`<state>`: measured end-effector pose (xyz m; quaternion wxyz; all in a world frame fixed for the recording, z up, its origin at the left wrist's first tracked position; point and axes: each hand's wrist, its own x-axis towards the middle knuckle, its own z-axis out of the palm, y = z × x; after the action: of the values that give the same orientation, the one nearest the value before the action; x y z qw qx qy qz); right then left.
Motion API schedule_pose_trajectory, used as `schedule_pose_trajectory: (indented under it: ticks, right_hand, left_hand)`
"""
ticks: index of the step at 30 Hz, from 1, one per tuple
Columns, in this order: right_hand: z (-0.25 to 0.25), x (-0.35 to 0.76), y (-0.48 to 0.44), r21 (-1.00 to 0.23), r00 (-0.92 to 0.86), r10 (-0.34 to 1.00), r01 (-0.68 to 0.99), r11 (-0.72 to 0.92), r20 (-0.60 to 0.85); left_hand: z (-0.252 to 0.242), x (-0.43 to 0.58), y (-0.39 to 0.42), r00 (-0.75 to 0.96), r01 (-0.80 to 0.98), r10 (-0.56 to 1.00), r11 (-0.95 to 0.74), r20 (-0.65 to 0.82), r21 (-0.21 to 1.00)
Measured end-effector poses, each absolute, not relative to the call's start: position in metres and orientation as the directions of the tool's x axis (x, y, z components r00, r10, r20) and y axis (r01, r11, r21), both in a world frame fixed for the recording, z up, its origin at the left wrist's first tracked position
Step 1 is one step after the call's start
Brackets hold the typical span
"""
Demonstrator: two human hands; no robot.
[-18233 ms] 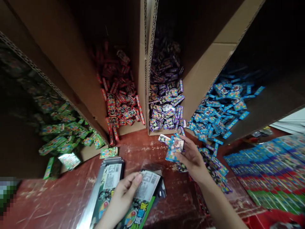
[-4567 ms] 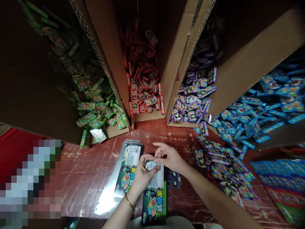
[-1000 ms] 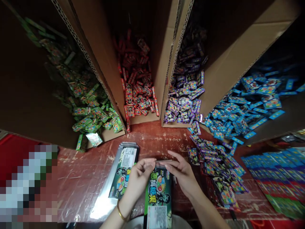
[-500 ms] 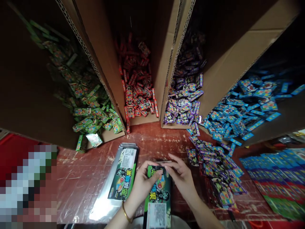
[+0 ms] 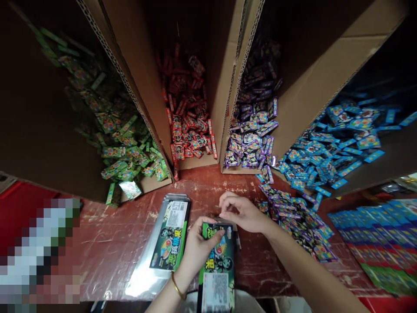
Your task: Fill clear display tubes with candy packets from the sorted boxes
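A green and black printed box stands out toward me at the table's front edge, its far end at my hands. My left hand grips that far end from the left, thumb on the printed face. Just beyond the same end, my right hand is raised with its fingers curled together; whether anything is between them is too small to tell. A greyish flap shows under the right hand. To the left, a similar printed box lies on a shiny silver tray.
Cardboard cartons along the back hold green packets, red packets, purple packets and blue packets. Loose purple packets lie right of my hands. Multicoloured rows of packets cover the far right.
My right hand has come off the box's face and moved up and away, its fingers now curled. My left hand still holds the box.
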<state>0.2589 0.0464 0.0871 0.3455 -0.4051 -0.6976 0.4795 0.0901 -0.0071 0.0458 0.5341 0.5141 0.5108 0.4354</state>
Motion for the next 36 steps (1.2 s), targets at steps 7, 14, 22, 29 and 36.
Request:
schedule_pose_trajectory:
  ticks: [7, 14, 22, 29, 36]
  right_hand:
    - [0.086, 0.260, 0.048, -0.937, -0.452, 0.892, 0.307, 0.168, 0.012]
    - [0.082, 0.257, 0.048, -0.937, -0.526, 0.849, 0.321, 0.134, -0.059]
    - [0.078, 0.256, 0.060, -0.967, -0.600, 0.787, 0.254, 0.017, -0.144]
    - [0.035, 0.249, 0.053, -0.696, -0.663, 0.608, -0.178, -0.695, -0.438]
    - [0.009, 0.240, 0.022, -0.695, -0.467, 0.793, -0.415, -0.587, -0.392]
  left_hand:
    - [0.047, 0.091, -0.006, 0.097, 0.095, 0.992, 0.073, -0.083, 0.993]
    - [0.046, 0.092, -0.006, 0.105, 0.086, 0.992, 0.060, -0.068, 0.995]
    - [0.049, 0.092, -0.007, 0.089, 0.071, 0.993, 0.073, -0.079, 0.995]
    - [0.050, 0.098, -0.011, 0.032, 0.022, 0.998, 0.062, -0.062, 0.998]
    - [0.041, 0.080, 0.002, -0.066, -0.123, 0.981, 0.175, -0.184, 0.977]
